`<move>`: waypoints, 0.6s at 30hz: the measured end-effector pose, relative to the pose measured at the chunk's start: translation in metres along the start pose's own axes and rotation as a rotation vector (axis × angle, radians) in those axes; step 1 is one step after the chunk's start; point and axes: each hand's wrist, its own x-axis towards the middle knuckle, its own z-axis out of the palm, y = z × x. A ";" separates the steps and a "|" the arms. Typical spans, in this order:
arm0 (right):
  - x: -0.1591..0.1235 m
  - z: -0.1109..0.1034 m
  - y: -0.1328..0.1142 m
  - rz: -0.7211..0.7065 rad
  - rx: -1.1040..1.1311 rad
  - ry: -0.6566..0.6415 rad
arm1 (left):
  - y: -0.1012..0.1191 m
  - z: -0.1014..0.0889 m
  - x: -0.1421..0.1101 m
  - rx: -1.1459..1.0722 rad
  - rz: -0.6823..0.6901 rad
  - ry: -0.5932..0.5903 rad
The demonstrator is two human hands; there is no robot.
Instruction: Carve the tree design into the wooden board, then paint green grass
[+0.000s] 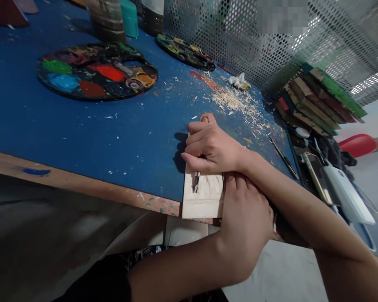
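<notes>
Clenching right fingers (pixel 195 147) around a carving tool (pixel 197 181) over the board (pixel 203 209), we could not see what left fingers (pixel 240 183) held, nor read any writing.

I count one left hand (pixel 245 209), one right hand (pixel 209 142), one carving tool (pixel 196 183), one wooden board (pixel 203 209), two paint palettes (pixel 118 89) (pixel 189 58) and one heap of shavings (pixel 234 102).

At lower centre, your board (pixel 203 209) is pale, bare wood, matt and roughly gouged, smoother along its bottom strip; your carving tool (pixel 197 181) shows shiny metal. The blue tabletop (pixel 138 142) before you looks smooth, paint-specked and wood-edged. At upper left, your palette (pixel 119 90) carries glossy paint (pixel 111 72); at upper right runs a perforated metal screen (pixel 239 46).
</notes>
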 end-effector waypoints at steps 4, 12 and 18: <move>0.002 0.002 0.003 -0.036 0.037 -0.012 | 0.000 -0.001 0.001 0.010 -0.004 -0.019; 0.002 0.002 0.000 0.009 0.081 0.009 | 0.000 -0.003 0.001 -0.003 -0.001 -0.066; -0.001 0.000 0.001 0.151 0.089 0.150 | 0.000 -0.002 0.002 -0.007 -0.007 -0.090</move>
